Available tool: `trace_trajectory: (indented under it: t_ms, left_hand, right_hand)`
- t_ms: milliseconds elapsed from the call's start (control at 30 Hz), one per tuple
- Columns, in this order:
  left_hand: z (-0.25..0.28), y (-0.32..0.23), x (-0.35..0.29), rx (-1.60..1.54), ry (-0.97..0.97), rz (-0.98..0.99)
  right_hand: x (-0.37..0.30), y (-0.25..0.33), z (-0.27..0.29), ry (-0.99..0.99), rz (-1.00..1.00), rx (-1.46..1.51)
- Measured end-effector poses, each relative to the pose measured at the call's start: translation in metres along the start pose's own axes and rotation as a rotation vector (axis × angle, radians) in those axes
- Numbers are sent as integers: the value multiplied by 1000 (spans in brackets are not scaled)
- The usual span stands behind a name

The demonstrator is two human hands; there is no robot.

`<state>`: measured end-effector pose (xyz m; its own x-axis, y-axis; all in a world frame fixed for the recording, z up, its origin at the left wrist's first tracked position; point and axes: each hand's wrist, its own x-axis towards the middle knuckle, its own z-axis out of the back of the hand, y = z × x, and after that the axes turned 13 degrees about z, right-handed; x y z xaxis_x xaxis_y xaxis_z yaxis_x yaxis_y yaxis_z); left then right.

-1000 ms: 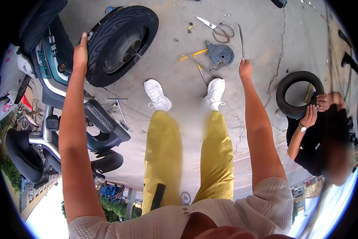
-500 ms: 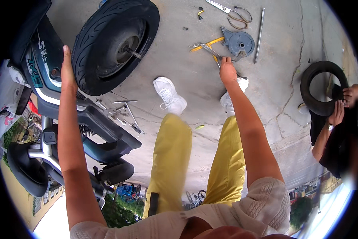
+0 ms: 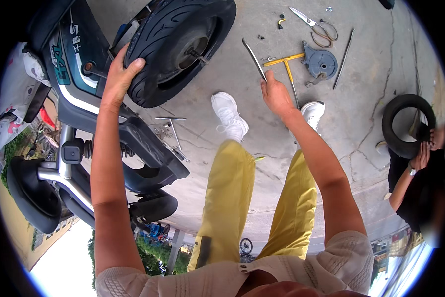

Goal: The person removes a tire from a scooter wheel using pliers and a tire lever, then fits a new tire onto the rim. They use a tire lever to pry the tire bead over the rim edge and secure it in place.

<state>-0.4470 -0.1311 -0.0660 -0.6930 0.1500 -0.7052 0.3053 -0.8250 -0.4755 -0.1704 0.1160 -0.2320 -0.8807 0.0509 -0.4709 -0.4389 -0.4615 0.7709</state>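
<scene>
A scooter wheel [image 3: 187,54] with a black tyre and a protruding axle stands tilted beside the scooter [image 3: 84,69] at the upper left. My left hand [image 3: 121,76] grips the tyre's near left edge, thumb on the tread and fingers partly hidden behind. Closed round one end of a slim metal tyre lever [image 3: 252,55], my right hand [image 3: 277,94] holds it above the concrete floor. Just right of the lever lies a yellow T-handle wrench [image 3: 287,63], its shaft running past my right hand. A grey brake drum plate [image 3: 321,63] touches the wrench's crossbar.
Scissors [image 3: 317,28], a small yellow-and-black hex key [image 3: 281,22] and a long metal rod [image 3: 344,58] lie at the far right. Metal tools [image 3: 175,133] rest beside the scooter. At the right another person's hands [image 3: 422,153] hold a loose tyre [image 3: 393,116].
My right hand has picked the tyre lever up off the wrench and brake plate. My left hand has shifted from lying along the tyre to gripping its edge. The whole view has shifted slightly.
</scene>
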Motion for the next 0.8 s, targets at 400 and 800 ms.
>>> trace_trajectory:
  t_ms: [400,800]
  left_hand:
    - [-22,-25,3,-148,-151,78]
    - [16,-2,20,42,8,-23]
  right_hand:
    - [60,79,-49,38,-423,1014]
    - [87,131,-72,-159,-606,912]
